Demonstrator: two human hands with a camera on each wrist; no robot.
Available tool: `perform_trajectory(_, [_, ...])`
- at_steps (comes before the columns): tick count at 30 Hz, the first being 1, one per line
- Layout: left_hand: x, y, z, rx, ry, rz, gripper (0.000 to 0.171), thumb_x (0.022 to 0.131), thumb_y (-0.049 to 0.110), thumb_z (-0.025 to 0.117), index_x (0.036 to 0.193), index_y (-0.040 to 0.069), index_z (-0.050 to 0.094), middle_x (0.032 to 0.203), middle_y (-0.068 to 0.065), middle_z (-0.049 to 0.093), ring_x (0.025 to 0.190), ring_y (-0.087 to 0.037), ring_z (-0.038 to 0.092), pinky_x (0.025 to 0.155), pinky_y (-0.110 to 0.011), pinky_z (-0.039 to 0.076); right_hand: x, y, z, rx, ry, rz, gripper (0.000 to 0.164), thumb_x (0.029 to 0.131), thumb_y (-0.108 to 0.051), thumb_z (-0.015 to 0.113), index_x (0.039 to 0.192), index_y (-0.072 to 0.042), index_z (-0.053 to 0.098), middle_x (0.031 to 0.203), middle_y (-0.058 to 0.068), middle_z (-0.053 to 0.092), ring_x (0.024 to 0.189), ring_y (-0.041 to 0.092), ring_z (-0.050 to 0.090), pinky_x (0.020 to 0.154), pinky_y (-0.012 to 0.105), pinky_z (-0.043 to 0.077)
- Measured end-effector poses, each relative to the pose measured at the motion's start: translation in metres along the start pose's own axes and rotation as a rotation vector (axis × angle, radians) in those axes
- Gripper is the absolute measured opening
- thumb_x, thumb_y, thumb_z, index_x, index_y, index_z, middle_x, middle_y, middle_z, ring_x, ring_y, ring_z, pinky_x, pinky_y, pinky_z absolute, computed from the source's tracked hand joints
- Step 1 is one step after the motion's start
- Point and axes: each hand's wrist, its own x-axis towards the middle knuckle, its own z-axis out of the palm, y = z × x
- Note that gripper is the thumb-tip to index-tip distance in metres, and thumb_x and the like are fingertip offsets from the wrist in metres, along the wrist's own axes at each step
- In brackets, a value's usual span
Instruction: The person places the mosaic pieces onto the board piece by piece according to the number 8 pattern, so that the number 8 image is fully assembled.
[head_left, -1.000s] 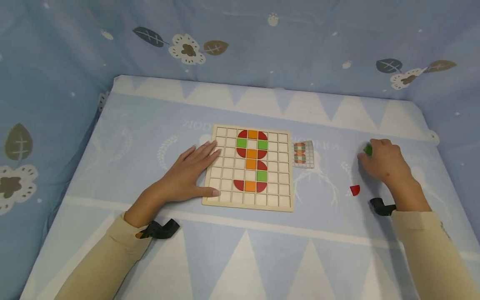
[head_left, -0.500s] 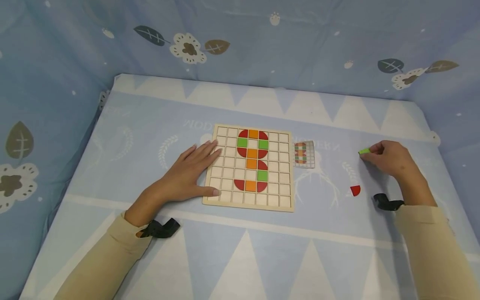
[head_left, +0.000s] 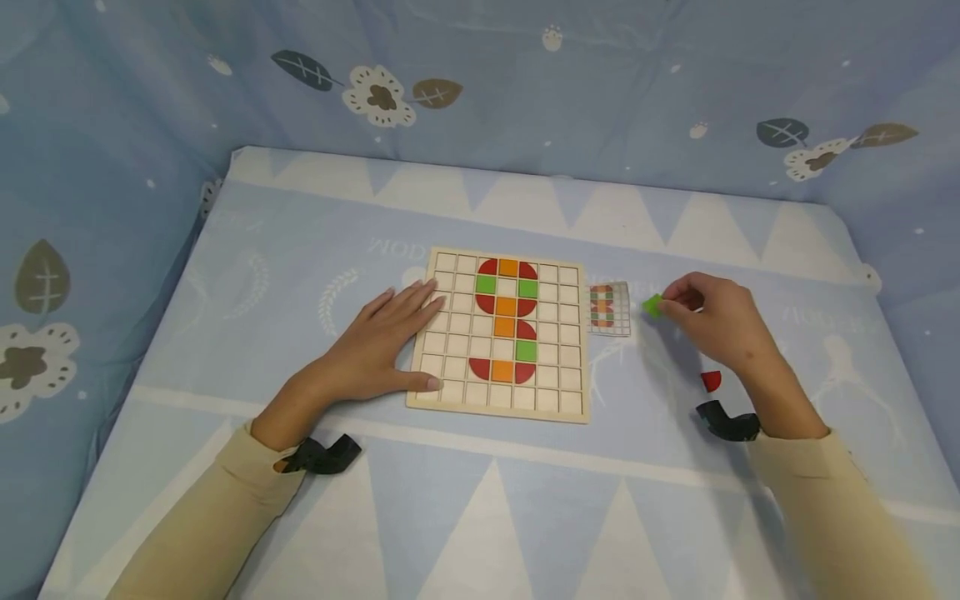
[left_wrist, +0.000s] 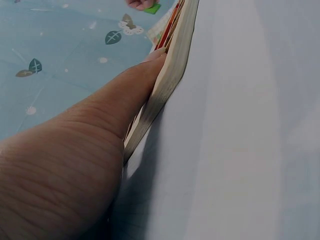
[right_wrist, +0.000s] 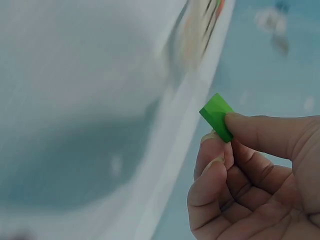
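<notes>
A wooden grid board [head_left: 450, 392] lies on the table, with red rounded, orange square and green square tiles set in its middle columns. My left hand [head_left: 375, 354] rests flat along the board's left side, fingers straight, the thumb on its lower left corner; the left wrist view shows the thumb [left_wrist: 135, 80] over the board's edge. Between thumb and fingertips, my right hand [head_left: 712, 312] pinches a green square tile [right_wrist: 216, 117], held to the right of a small printed pattern card [head_left: 618, 308]. A single red quarter-round tile [head_left: 711, 382] lies on the table below that hand.
The table [head_left: 525, 517] has a blue and white patterned cloth. A patterned blue curtain [head_left: 600, 83] hangs behind and at the sides. The card's left edge meets the board's right edge. A black wrist-camera mount [head_left: 727, 422] sticks out from each cuff.
My right hand has picked the green tile up from the table's right side and carried it left, close to the card. My left hand has stayed on the board.
</notes>
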Motion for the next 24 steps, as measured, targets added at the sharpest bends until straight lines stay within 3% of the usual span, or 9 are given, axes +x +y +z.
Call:
perform_trajectory(5, [-0.001,0.0,-0.001,-0.007,-0.006,-0.007,0.114,0.086,0.065,0.077,0.169,0.013,0.018,0.176,-0.004,0.002,0.161,-0.023,0.0,0.127,-0.048,-0.002,0.007,-0.057,0.031,0.073,-0.105,-0.139,0.011,0.101,-0.013,0.07,0.106,-0.004,0.07,0.096,0.01,0.071,0.087,0.025,0.065,0.07,0.039,0.052])
perform_trajectory(13, [-0.001,0.0,-0.002,-0.008,-0.003,-0.013,0.114,0.086,0.065,0.076,0.169,0.013,0.018,0.176,-0.004,0.003,0.161,-0.023,0.0,0.127,-0.048,-0.002,0.023,-0.126,0.076,0.099,-0.262,-0.358,0.005,0.1,-0.012,0.071,0.099,-0.008,0.071,0.089,0.001,0.069,0.082,0.018,0.062,0.075,0.036,0.053])
perform_trajectory(18, [-0.002,0.0,-0.002,-0.013,0.001,-0.01,0.113,0.086,0.066,0.076,0.169,0.014,0.019,0.176,-0.004,0.004,0.161,-0.022,0.0,0.127,-0.048,-0.001,0.029,-0.143,0.097,0.06,-0.317,-0.458,0.004,0.1,-0.01,0.07,0.098,-0.007,0.072,0.087,0.0,0.067,0.076,0.017,0.059,0.072,0.033,0.052])
perform_trajectory(24, [-0.001,-0.001,-0.001,-0.009,0.004,0.0,0.113,0.086,0.067,0.075,0.169,0.014,0.019,0.176,-0.004,0.005,0.161,-0.022,0.0,0.127,-0.048,-0.001,0.034,-0.145,0.111,0.057,-0.344,-0.486,0.007,0.101,-0.009,0.067,0.097,-0.009,0.072,0.085,-0.002,0.066,0.074,0.015,0.058,0.071,0.032,0.052])
